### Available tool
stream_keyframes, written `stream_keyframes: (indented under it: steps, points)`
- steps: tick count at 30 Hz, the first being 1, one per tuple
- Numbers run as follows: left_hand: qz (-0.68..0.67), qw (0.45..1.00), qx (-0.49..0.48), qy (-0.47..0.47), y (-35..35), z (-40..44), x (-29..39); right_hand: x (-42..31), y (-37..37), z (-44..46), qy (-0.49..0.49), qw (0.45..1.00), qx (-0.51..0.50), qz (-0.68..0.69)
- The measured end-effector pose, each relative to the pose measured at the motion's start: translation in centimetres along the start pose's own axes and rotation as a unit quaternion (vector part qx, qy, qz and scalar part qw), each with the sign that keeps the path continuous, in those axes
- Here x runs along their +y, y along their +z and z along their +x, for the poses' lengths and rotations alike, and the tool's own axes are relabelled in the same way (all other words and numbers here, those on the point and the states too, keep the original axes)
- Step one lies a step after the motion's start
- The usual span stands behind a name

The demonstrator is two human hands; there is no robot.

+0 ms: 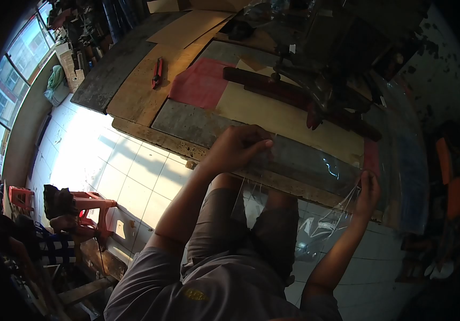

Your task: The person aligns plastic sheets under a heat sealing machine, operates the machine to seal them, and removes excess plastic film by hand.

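Note:
A clear plastic sheet point(315, 163) stretches between my two hands along the table's front edge, and part of it hangs below. My left hand point(243, 144) pinches the sheet's upper edge, thumb against fingers. To the right, my right hand point(368, 193) grips its other end, with creased plastic falling beneath the fingers. Just beyond lies a pale yellow strip point(294, 120) over a pink-red sheet point(198, 83). Above that strip runs a long dark red bar point(262, 85) belonging to a dark metal machine point(321, 91).
A red box cutter point(157, 73) lies on the wooden board point(133, 85), left of the machine. Brown cardboard point(190, 29) is behind it. A red stool point(93, 206) stands on the tiled floor at left. Orange items point(449, 171) are at the far right.

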State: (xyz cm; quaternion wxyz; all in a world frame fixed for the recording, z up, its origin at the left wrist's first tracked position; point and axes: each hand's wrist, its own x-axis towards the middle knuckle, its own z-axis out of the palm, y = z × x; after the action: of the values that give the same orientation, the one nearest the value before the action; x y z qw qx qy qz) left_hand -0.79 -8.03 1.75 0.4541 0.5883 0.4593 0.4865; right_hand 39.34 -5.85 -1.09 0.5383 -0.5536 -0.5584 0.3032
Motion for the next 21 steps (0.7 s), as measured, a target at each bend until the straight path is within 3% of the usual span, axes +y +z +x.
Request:
stream_keyframes:
  steps: [10,21]
  points:
    - [0.059,0.998,0.014,0.007,-0.05,0.00,-0.24,0.22,-0.01,0.07,-0.018,1.000,0.005,-0.021]
    - [-0.034,0.999,-0.029,0.009,-0.20,-0.14,-0.30,0.19,0.02,0.10,-0.017,1.000,0.000,-0.002]
